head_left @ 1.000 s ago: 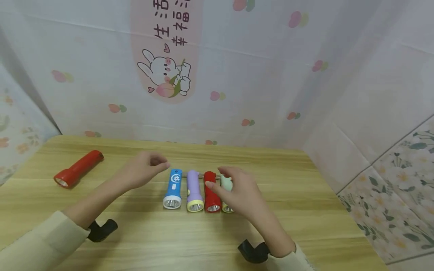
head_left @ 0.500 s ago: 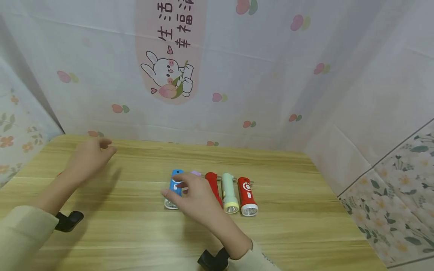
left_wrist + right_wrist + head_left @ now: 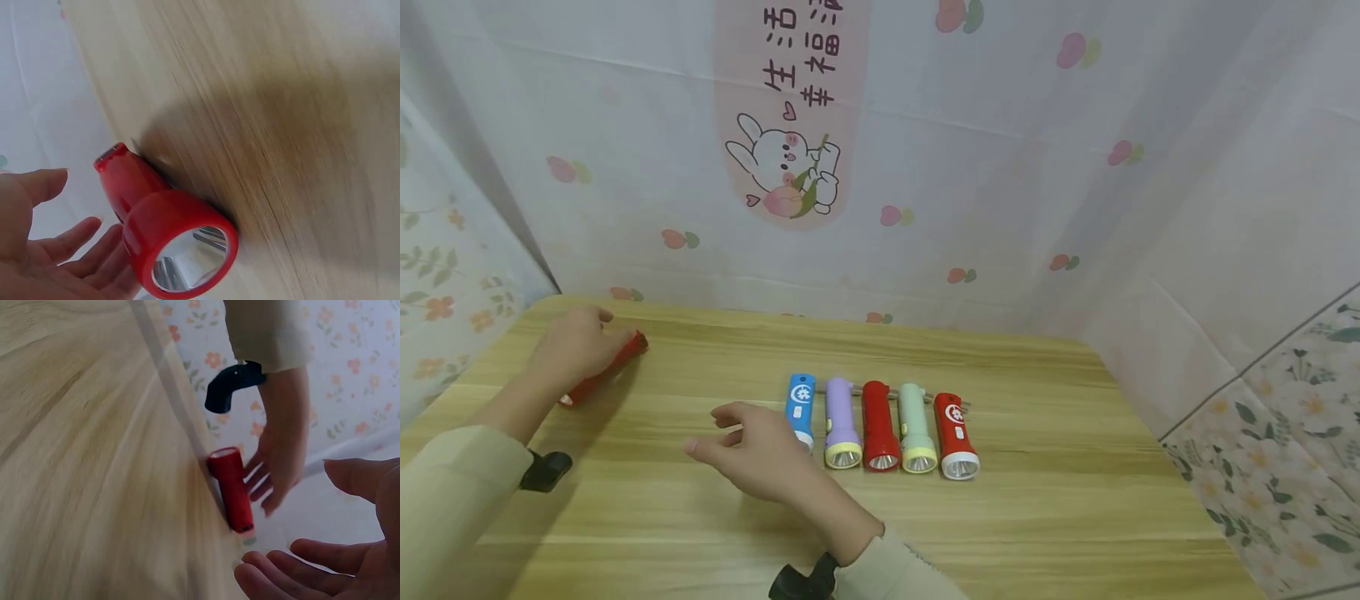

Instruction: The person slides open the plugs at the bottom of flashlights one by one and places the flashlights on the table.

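Observation:
A red flashlight (image 3: 619, 363) lies slanted on the table at the far left. My left hand (image 3: 568, 346) is over it and hides part of it in the head view. In the left wrist view the fingers are relaxed beside the flashlight (image 3: 164, 219), without gripping it. My right hand (image 3: 763, 454) hovers over the middle of the table, thumb and fingers apart, nothing held. Behind it the blue flashlight (image 3: 801, 407) is partly covered. To its right stretches a row of a purple flashlight (image 3: 840, 417), a red one (image 3: 877, 421), a mint green one (image 3: 914, 421) and a white-rimmed red one (image 3: 953, 429).
A wood-grain table (image 3: 1075, 500) carries everything. A white printed curtain (image 3: 1000, 167) hangs along its back edge, and floral cloth (image 3: 1300, 450) borders the right side. Thin cords show behind the row. Each wrist wears a black mount (image 3: 805, 579).
From beside the row, my left hand has moved left to the lone red flashlight. My right hand has swept left across the row, uncovering the flashlights on the right.

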`<state>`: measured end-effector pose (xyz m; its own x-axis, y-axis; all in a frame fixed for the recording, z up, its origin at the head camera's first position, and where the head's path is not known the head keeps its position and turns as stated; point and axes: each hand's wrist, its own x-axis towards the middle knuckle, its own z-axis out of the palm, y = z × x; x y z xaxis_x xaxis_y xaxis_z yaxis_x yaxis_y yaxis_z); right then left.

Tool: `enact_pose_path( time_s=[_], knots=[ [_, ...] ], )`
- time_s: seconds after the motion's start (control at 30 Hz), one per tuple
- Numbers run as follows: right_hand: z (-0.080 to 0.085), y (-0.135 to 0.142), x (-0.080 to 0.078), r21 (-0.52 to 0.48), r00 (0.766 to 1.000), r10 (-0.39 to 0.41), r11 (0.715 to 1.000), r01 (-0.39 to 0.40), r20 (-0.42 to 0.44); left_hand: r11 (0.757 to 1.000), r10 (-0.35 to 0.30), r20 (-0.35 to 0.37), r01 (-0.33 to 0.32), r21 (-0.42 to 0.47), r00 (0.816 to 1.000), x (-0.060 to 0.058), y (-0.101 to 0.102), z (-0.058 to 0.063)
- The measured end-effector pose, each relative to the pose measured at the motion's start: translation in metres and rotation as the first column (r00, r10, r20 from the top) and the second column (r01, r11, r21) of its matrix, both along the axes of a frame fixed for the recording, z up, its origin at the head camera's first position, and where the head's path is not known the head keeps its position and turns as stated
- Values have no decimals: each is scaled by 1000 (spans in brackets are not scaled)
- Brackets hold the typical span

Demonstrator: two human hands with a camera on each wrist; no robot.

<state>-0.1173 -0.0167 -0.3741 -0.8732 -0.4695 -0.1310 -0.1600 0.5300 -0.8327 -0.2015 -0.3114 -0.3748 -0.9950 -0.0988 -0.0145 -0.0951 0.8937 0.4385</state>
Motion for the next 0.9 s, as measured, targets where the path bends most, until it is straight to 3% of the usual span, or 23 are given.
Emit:
enact_pose_path(
  time_s=[0.2,0.53,0.77,0.9],
  knots=[
    [-13,-23,-6,21,999,31,999,-30,-27,1000,-17,57,18,-15,998,-5,-6,-7],
    [-19,-52,-11,1,1000,3,1000,-3,25,1000,-20,19,20,8,1000,-6,-14,-12],
    [-26,-66,-13,-5,1000,-3,1000,3,31,998,-40,46,37,54,998,-3,-18,-13],
    [-29,-72,-16,-11,1000,-20,1000,20,20,988,-64,90,51,144,994,-4,-17,-14]
  ],
)
